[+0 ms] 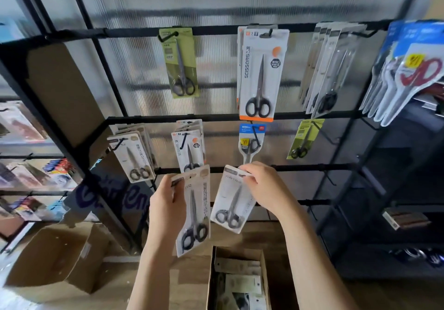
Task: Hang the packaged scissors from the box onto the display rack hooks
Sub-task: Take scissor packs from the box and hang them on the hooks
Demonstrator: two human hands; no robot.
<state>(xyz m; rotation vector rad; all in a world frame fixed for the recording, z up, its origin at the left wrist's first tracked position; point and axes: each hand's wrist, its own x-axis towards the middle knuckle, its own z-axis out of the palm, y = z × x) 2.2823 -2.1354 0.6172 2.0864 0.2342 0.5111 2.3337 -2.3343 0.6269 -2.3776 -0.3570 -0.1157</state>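
My left hand (167, 204) grips the top left of a beige scissors pack (195, 210) with black handles, which hangs upright below it. My right hand (264, 186) pinches the top of a second, paler scissors pack (231, 201), tilted a little to the right. Both packs are held in front of the lower bars of the black display rack (312, 166). Below my arms stands the open cardboard box (212, 276) with several more packs inside. Hooks on the rack carry hung packs, among them a matching beige stack (134, 158) at the lower left.
A large white and orange scissors pack (260, 74) hangs top centre, a green one (181, 63) to its left, blue packs (408, 69) at the right. An empty open carton (55, 257) lies on the wooden floor at left. A dark shelf unit (396, 189) stands at right.
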